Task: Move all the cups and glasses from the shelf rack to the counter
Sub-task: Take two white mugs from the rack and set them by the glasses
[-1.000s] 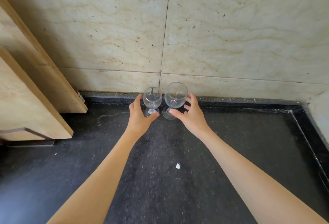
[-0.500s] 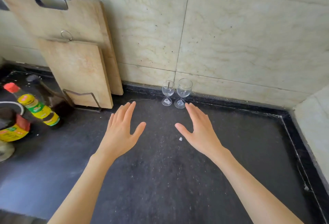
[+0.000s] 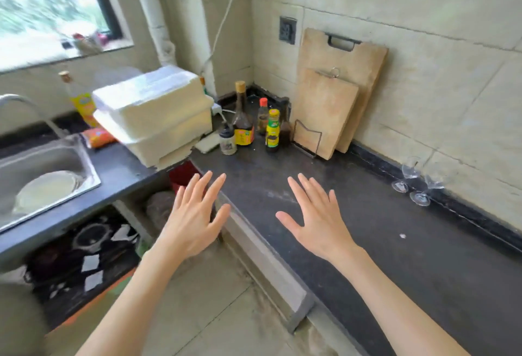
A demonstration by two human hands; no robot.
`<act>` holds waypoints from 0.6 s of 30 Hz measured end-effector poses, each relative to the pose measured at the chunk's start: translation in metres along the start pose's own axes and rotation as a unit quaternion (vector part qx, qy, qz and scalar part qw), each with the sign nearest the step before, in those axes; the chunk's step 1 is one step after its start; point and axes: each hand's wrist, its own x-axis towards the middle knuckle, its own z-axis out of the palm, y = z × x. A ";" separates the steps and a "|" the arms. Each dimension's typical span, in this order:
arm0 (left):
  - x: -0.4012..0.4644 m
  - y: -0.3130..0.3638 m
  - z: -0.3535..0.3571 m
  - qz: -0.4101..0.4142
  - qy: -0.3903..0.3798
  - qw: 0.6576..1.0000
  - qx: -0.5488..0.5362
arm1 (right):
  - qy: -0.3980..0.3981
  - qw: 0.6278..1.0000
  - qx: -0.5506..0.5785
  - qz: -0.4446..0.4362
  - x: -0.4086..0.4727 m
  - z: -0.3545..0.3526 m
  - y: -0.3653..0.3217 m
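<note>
Black stone makes up the counter (image 3: 381, 231), an L-shaped top that serves as the landmark for everything else. Nearest the camera, the left hand (image 3: 192, 220) hovers just off the counter's inner edge, over the floor gap, its fingers straight and spread and holding nothing. The right hand (image 3: 319, 220) hovers above the counter surface itself, likewise flat with fingers fanned apart and empty. Farther along the counter's right side, two wine glasses (image 3: 415, 183) stand upright next to each other against the tiled back wall, well apart from both hands; motion blur softens their outlines. At the counter's far corner, two wooden cutting boards (image 3: 333, 107) lean on the wall, the smaller in front resting in a wire holder. Just left of them a cluster of sauce bottles (image 3: 254, 124) stands on the counter. On the counter's left branch sit stacked white foam boxes (image 3: 152, 112), and beyond them a steel sink (image 3: 42, 169) is set into the top, with a pale dish inside.
</note>
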 end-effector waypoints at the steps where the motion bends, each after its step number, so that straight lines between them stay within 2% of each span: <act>1: -0.018 -0.017 -0.010 -0.020 0.013 1.000 0.007 | -0.005 1.000 -0.001 -0.027 0.005 0.005 -0.023; 6: -0.116 -0.110 -0.056 -0.140 0.067 0.988 0.027 | -0.025 0.986 -0.025 -0.164 0.019 0.045 -0.153; 12: -0.261 -0.228 -0.120 -0.275 0.124 0.952 0.058 | -0.052 0.948 -0.027 -0.312 0.004 0.113 -0.338; 18: -0.388 -0.341 -0.182 -0.379 0.132 0.912 0.083 | -0.072 0.911 -0.010 -0.406 -0.024 0.175 -0.513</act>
